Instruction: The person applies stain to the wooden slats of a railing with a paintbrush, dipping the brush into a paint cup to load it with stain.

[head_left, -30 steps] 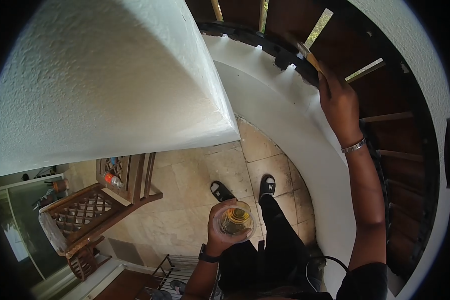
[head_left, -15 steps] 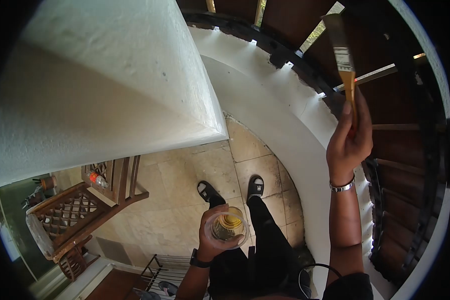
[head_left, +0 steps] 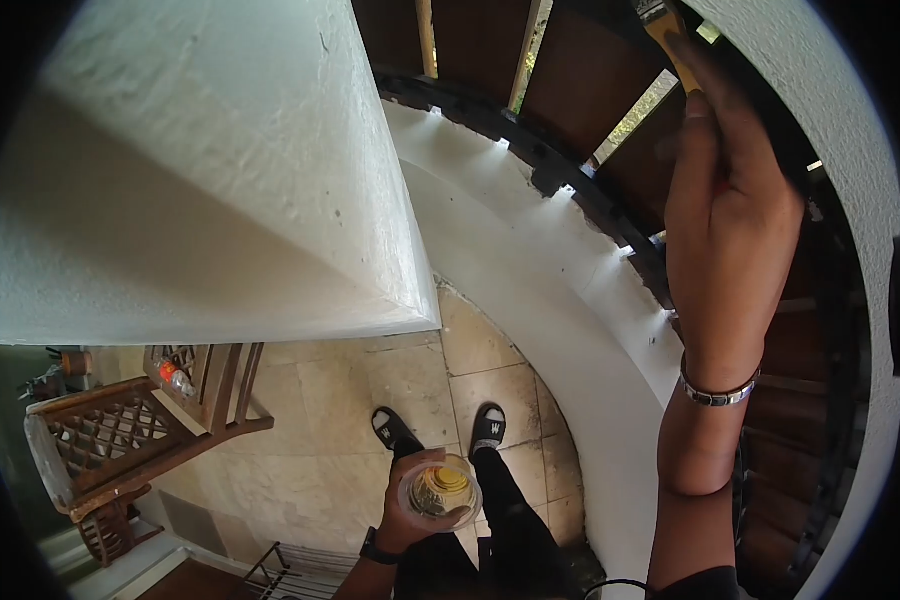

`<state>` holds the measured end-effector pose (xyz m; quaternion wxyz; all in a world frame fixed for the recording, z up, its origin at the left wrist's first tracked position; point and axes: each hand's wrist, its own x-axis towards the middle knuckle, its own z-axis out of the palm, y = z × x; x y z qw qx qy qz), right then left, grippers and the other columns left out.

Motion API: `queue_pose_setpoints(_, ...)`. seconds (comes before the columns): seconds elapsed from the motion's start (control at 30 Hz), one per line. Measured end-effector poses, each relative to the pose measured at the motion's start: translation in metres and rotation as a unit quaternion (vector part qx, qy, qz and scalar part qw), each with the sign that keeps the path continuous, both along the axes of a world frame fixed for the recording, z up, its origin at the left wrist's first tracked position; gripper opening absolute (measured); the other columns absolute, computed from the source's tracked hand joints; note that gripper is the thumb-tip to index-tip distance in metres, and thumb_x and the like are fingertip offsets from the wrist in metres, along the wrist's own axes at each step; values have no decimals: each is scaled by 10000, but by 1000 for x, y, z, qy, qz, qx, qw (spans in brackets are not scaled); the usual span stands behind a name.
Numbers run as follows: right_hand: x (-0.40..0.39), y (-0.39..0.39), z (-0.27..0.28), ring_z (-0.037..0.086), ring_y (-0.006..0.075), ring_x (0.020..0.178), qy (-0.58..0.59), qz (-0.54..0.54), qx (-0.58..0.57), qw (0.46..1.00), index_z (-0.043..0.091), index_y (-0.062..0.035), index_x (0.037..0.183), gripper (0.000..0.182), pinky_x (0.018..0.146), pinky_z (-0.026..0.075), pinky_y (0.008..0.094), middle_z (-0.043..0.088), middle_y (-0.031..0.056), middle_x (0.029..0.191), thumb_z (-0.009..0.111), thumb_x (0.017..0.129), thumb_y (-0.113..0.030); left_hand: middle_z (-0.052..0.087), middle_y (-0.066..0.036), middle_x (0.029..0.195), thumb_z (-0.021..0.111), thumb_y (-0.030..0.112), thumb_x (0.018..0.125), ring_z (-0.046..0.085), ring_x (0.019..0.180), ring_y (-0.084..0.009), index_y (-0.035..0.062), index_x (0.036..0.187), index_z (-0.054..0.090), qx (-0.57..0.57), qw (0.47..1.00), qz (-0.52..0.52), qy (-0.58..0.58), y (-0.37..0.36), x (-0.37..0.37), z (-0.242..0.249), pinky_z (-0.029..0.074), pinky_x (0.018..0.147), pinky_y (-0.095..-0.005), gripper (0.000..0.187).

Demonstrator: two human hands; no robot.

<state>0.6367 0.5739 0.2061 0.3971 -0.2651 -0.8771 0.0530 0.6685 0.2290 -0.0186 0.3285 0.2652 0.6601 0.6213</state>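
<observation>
My right hand (head_left: 735,225) reaches up at the upper right, fingers closed round the yellow handle of a flat paintbrush (head_left: 675,50). The brush's metal band shows near the top edge; its bristles are lost against the dark background. Brown wooden slats (head_left: 582,75) and a black curved rail (head_left: 510,130) lie beside and behind that hand. Low in the middle, my left hand (head_left: 400,515) is wrapped round a clear plastic cup (head_left: 407,490) with some yellowish liquid in it.
A white wall corner (head_left: 370,250) juts in from the left. A curved white ledge (head_left: 530,290) borders the tiled floor (head_left: 350,400). At the left stands a wooden chair (head_left: 185,445) with a plastic bottle (head_left: 175,378) on it. A metal rack (head_left: 290,570) is at the bottom.
My right hand has moved higher and further out with the paintbrush, now close to the top edge. The view has shifted, and the cup appears slightly lower and further left.
</observation>
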Motion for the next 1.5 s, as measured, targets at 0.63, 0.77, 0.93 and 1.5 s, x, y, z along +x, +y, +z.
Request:
queue_pose_setpoints(0.63,-12,22,-5,713,188,839,54,138,252,956,679,-25,1052,203,732,555,275,730,81,1012,739,880,-114,563,-141,1236,938,138,576,573,1166,-248,38,1239,507,9,1000,-5,14,-33,33,-26,475,1007,-387,798)
queue_pose_setpoints(0.77,23,15,7,710,189,788,52,63,267,960,672,-27,1021,171,676,551,277,723,84,953,734,881,-104,551,-142,1250,938,137,584,567,1177,-256,40,1238,514,13,1000,-25,1,-37,27,-23,470,1016,-390,785)
queue_pose_setpoints(0.93,14,17,3,688,232,777,55,198,324,923,659,-41,999,197,692,536,316,713,83,875,756,829,-47,543,-157,1279,934,121,602,561,1197,-271,48,1254,494,34,997,-55,40,-56,13,-24,466,1027,-397,790)
queue_pose_setpoints(1.5,-12,18,5,685,244,767,-84,39,329,940,648,-37,992,139,691,530,361,696,89,832,695,900,-131,550,-160,1235,918,77,598,574,1175,-269,47,1237,483,-3,999,-32,41,-108,2,-26,484,1015,-412,774)
